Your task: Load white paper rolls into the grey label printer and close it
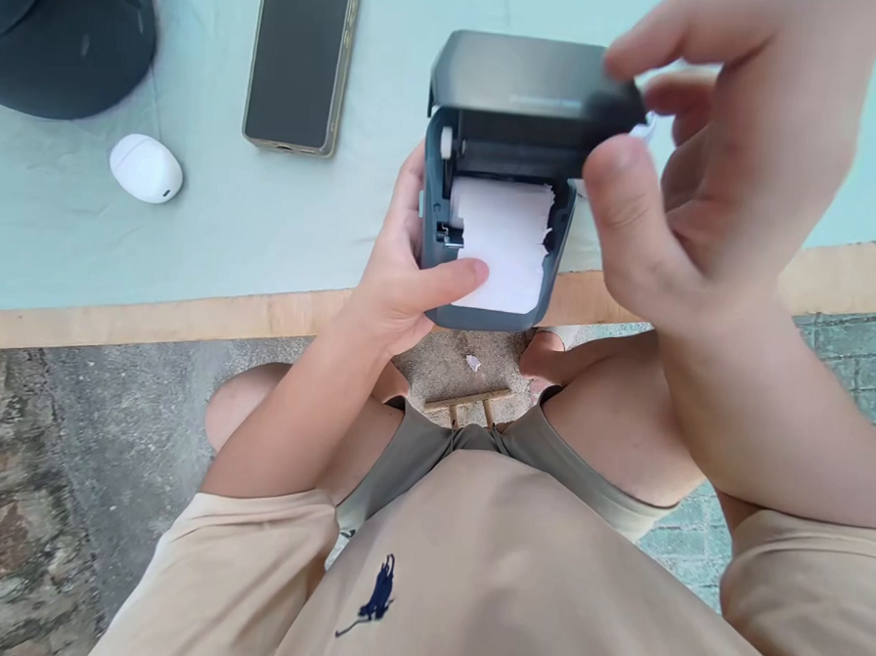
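The small printer (493, 243) is held at the table's (192, 256) near edge by the left hand (403, 277); its lid (524, 78), already opened, is pinched by the right hand (710, 176), paper roll (505, 239) seated inside, lid not yet closed.

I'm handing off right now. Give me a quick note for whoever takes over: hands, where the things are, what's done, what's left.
Left hand grips the small grey printer at the table edge, thumb on the white paper.
Right hand holds the open lid.
Done: lid up, paper in its bay.
Left: the lid is not shut.
Phone and white case lie apart, on the left.
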Tool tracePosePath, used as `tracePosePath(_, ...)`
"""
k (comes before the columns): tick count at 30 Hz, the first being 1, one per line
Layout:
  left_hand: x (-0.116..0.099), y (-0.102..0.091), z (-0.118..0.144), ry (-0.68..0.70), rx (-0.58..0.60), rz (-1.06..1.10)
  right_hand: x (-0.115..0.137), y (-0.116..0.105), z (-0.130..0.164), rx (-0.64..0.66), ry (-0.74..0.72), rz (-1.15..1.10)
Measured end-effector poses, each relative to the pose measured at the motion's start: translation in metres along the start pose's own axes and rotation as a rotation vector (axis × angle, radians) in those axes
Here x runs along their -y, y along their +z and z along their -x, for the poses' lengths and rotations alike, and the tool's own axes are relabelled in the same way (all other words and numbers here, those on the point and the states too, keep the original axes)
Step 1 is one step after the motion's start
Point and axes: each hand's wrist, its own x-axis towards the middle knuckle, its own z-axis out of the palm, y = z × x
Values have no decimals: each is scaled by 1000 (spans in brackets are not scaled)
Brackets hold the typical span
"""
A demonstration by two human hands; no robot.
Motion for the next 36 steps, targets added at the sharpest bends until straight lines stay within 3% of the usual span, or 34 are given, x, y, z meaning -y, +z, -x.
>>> tracePosePath(3,-4,2,2,-53,-47,0,-11,6,0,-67,-279,90)
tracePosePath(5,-5,2,3,-78,-61,-13,-15,8,1,-42,-373,86)
tracePosePath(8,-4,1,3,-56,-29,-17,-13,8,2,47,-352,15)
tracePosePath(13,-3,8,2,36,18,93,2,6,5,86,-259,-99)
tracePosePath(20,-2,10,1,49,13,117,10,4,7,322,-111,-204)
tracePosePath(31,-5,9,4,12,-37,112,7,2,4,313,-140,-203)
tracePosePath(36,-10,15,1,-48,-45,143,2,3,4,191,-175,-43)
